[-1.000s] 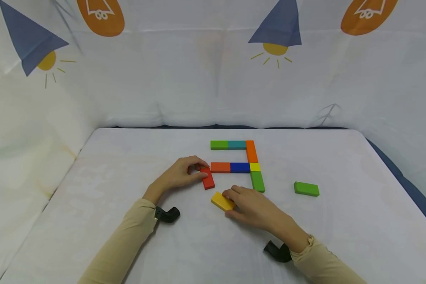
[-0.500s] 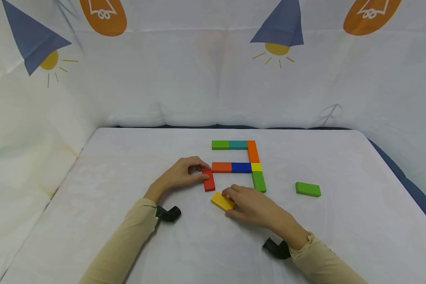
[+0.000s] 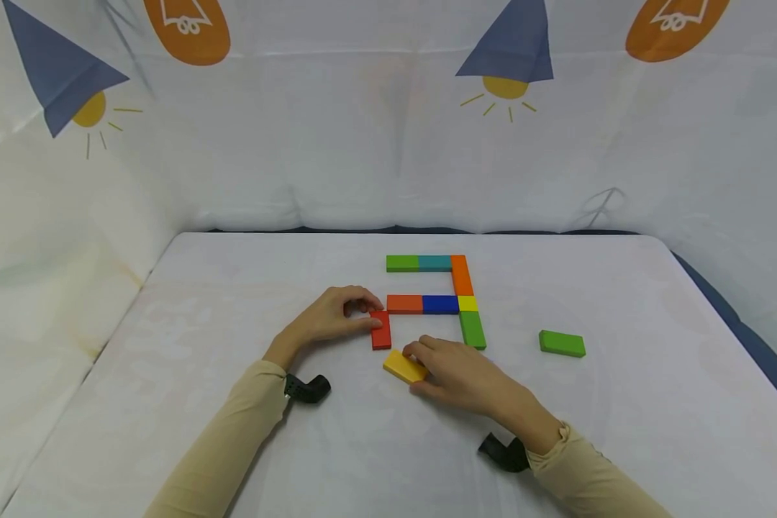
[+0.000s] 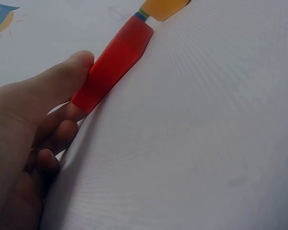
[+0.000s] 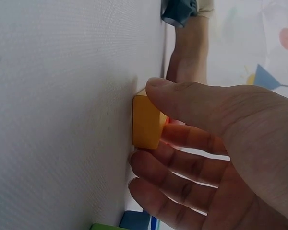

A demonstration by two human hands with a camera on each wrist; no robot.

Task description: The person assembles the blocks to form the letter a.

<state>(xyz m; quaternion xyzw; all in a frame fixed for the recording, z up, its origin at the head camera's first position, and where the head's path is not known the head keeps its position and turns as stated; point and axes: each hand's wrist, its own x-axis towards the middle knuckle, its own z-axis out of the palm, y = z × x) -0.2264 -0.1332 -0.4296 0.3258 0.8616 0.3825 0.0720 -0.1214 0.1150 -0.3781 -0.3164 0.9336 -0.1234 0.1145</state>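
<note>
My left hand [image 3: 330,314] pinches a red block [image 3: 381,338] between thumb and fingers. In the left wrist view, the thumb lies along one side of the red block [image 4: 113,62]. The block lies on the table, its far end close to the left end of an orange block [image 3: 404,305]. To the right, my right hand [image 3: 462,378] holds a yellow block [image 3: 401,366] at one end, and this block lies slanted. The right wrist view has the yellow block [image 5: 146,122] between thumb and fingers, close to the white surface.
A blue block [image 3: 440,305] continues the orange one's row to a small yellow block [image 3: 467,303] and a green block [image 3: 473,331]. Farther back are green [image 3: 402,264], teal [image 3: 434,263] and upright-running orange [image 3: 462,276] blocks. A loose green block [image 3: 562,343] lies right on the white table [image 3: 233,273].
The red block has turned from slanted to nearly straight and slid slightly toward me under my left hand. My right hand and the yellow block have hardly moved.
</note>
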